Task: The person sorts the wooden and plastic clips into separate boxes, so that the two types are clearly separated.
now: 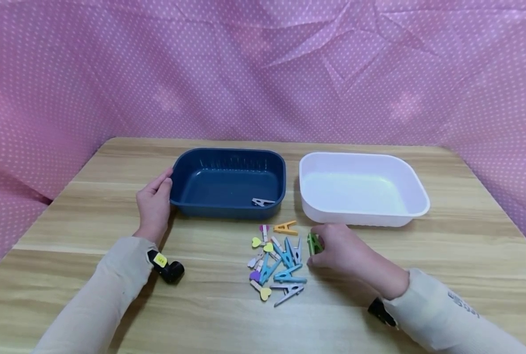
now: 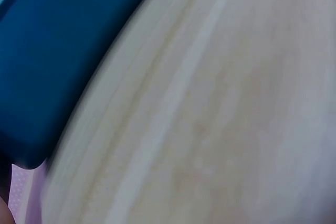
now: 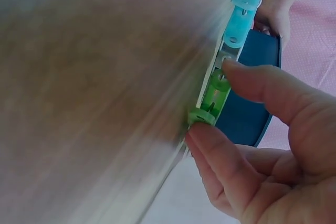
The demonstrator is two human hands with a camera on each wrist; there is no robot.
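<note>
My right hand (image 1: pixel 340 248) pinches a green plastic clothespin (image 1: pixel 314 244) between thumb and fingertips, low over the table. In the right wrist view the thumb lies at one end of this clothespin (image 3: pixel 214 95) and the fingers at the other. My left hand (image 1: pixel 153 206) rests against the left side of a dark blue basin (image 1: pixel 227 211), its fingers fairly straight along the wall. One grey clothespin (image 1: pixel 263 202) lies inside that basin. A loose pile holds blue clothespins (image 1: pixel 289 275), grey ones (image 1: pixel 288 294), an orange one (image 1: pixel 286 227) and small heart-topped wooden pegs (image 1: pixel 261 291).
A white basin (image 1: pixel 360 216) stands right of the blue one, with a narrow gap between. Both sit towards the back of the wooden table (image 1: pixel 218 319). Pink dotted cloth (image 1: pixel 263 73) hangs behind and at the sides. Each wrist wears a black camera.
</note>
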